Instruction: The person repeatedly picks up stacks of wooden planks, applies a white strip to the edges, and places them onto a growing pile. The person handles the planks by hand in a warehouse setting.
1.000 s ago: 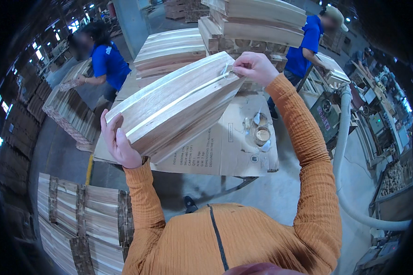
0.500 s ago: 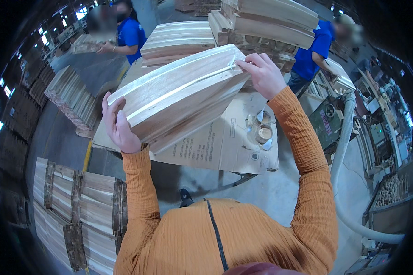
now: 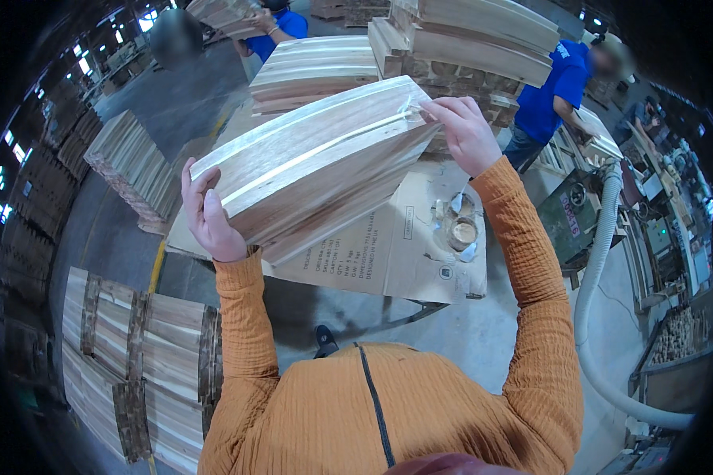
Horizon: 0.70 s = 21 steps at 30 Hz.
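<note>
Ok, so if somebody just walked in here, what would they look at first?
Probably the big pale wooden piece tilted in the middle, with the left hand holding its near left end and the right hand at its far right corner. Next might come the bright orange top across the bottom, then the fat pale hose curving down the right side.

A pale, brown-streaked wooden piece (image 3: 317,164) slants over cardboard (image 3: 408,265).

Dim overall; glare patches (image 3: 1,210) far left; edges bowed, rim black.
</note>
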Available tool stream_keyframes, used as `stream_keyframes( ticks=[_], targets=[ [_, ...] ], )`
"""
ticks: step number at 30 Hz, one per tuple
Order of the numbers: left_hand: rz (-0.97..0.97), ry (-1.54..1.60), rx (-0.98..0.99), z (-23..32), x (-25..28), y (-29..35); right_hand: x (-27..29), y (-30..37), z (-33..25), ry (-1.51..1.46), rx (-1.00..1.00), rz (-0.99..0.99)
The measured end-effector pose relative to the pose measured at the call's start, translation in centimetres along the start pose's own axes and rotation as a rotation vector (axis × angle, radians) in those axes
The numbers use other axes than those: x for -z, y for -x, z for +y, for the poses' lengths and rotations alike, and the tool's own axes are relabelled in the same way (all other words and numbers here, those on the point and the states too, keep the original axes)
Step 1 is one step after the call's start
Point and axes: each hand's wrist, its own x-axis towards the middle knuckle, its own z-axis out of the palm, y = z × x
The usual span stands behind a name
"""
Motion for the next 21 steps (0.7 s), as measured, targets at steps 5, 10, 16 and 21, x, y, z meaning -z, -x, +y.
stream_keyframes(
  ticks=[5,10,16,21],
  targets=[
    [0.001,-0.040,-0.009,0.1,0.2,0.3,0.1,-0.7,-0.7,0.058,-0.033,-0.141],
    [0.002,-0.032,-0.013,0.5,0.0,0.2,0.4,-0.3,0.4,-0.061,-0.031,-0.092],
    [0.016,0.001,-0.017,0.3,0.0,0.3,-0.3,1.3,-0.5,0.111,-0.063,-0.017],
    [-0.004,-0.049,-0.010,0.3,0.1,0.1,-0.9,1.1,-1.9,0.234,-0.129,-0.063]
  ],
)
